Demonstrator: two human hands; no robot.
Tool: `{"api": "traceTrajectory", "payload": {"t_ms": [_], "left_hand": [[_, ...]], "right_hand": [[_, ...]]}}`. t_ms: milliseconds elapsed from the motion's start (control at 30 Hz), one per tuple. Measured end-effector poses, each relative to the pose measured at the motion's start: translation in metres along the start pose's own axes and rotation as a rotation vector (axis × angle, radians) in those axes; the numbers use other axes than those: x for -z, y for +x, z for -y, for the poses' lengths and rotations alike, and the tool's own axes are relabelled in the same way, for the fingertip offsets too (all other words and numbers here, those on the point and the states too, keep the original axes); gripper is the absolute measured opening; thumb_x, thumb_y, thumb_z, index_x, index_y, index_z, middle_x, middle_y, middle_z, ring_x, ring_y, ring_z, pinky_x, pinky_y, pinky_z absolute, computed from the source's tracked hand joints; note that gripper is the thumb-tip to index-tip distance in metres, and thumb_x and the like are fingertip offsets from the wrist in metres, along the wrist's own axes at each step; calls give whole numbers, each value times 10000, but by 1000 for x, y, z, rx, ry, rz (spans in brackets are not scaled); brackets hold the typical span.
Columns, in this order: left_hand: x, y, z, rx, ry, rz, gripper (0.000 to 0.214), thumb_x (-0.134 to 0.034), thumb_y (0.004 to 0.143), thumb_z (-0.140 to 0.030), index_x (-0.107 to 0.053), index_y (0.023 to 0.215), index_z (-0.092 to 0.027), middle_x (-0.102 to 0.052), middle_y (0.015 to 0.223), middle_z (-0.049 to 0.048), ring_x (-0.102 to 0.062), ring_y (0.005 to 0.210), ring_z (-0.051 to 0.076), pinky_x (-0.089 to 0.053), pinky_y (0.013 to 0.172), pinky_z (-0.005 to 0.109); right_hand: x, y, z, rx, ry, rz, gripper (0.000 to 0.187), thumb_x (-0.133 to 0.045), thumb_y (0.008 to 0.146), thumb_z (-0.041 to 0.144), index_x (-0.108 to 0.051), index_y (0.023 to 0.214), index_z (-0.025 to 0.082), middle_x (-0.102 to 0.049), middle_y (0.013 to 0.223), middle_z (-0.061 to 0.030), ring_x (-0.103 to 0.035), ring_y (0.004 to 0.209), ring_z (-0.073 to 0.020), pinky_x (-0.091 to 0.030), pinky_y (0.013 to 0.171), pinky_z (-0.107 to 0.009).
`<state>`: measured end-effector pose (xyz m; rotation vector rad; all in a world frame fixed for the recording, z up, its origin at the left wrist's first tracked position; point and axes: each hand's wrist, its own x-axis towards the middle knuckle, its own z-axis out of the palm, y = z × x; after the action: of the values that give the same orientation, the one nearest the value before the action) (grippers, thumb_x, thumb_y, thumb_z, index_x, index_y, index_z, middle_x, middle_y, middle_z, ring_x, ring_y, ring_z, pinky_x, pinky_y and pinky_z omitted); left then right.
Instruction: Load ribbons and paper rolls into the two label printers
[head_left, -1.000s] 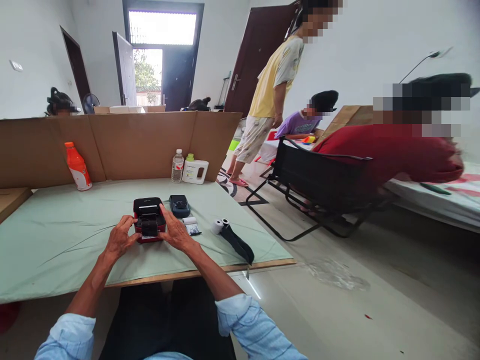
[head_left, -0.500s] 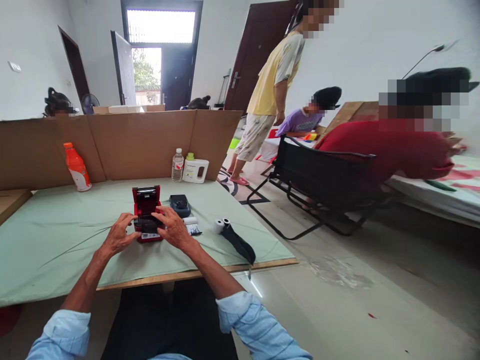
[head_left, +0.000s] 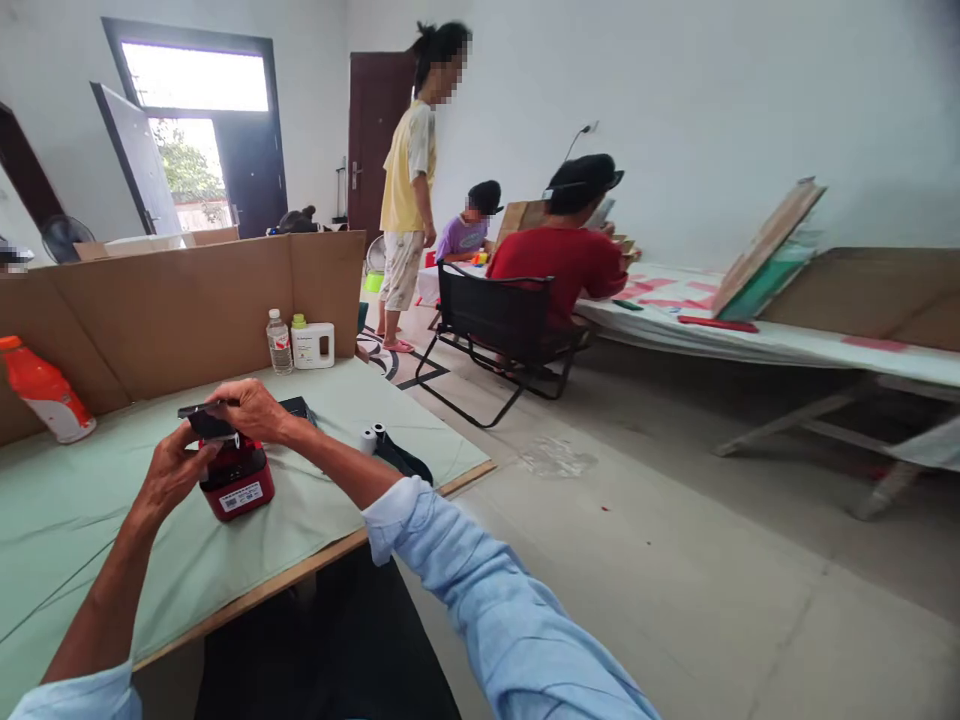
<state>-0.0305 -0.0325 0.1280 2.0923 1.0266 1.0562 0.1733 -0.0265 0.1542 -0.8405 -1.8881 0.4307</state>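
A small red and black label printer (head_left: pixel 240 498), a white barcode label on its front, sits on the green cloth of my table (head_left: pixel 330 510). Just over it, both my hands grip a flat black piece (head_left: pixel 204 422). My left hand (head_left: pixel 171 468) holds it from the left and below, fingers bent, close to the printer's top. My right hand (head_left: pixel 255 408) pinches it from above and the right. Whether this piece is still joined to the printer cannot be made out. Behind my right forearm, a dark device (head_left: pixel 300 408) is partly hidden.
White paper rolls (head_left: pixel 368 440) and a black strap (head_left: pixel 409 458) lie to the right. An orange bottle (head_left: pixel 52 392), water bottle (head_left: pixel 279 345) and white jug (head_left: pixel 312 346) stand by a cardboard screen (head_left: pixel 187 300). People work beyond, one on a black chair (head_left: pixel 495 310).
My hands have gone from the printer's sides to above it, raising the flat black piece. The view has swung right, and the printer appears tilted and lower left.
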Motion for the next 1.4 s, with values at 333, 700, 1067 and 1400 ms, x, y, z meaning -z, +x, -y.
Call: {"api": "traceTrajectory", "payload": {"t_ms": [333,700,1067,1400], "left_hand": [[-100,66,-86,-54,-191,492,504,-780,795,-546,-748,1116,-158,-762,1027,83,-709,828,227,-592,635,311],[-235,155,-78,-191,430,493,227,-610,779,-143,-803,897,-172,-766,806,51,-682,850,199,-542,817,297],[-289,157,-63,-244,572,800,281,-574,785,-145,-829,899,-174,-801,838,49,-704,823,187,-537,843,273],[-256,135,-73,-297,520,798,524,-648,747,-177,-694,1269,-170,-682,1301,113,-681,1135,255,-559,991,360]], "right_hand": [[156,-71,-18,-215,235,-364,468,-796,773,630,-704,778,171,-568,586,53,-516,523,-93,-437,503,-216],[213,-196,-108,-547,181,-664,411,-797,665,570,-687,766,187,-661,661,-3,-638,617,-152,-522,577,-269],[173,-294,-123,-589,-164,-514,255,-616,798,330,-531,585,219,-587,649,4,-513,732,-170,-426,723,-283],[153,-322,-101,-408,-453,-266,287,-561,854,98,-764,1008,229,-767,1059,-79,-656,1073,-248,-502,1000,-373]]}}
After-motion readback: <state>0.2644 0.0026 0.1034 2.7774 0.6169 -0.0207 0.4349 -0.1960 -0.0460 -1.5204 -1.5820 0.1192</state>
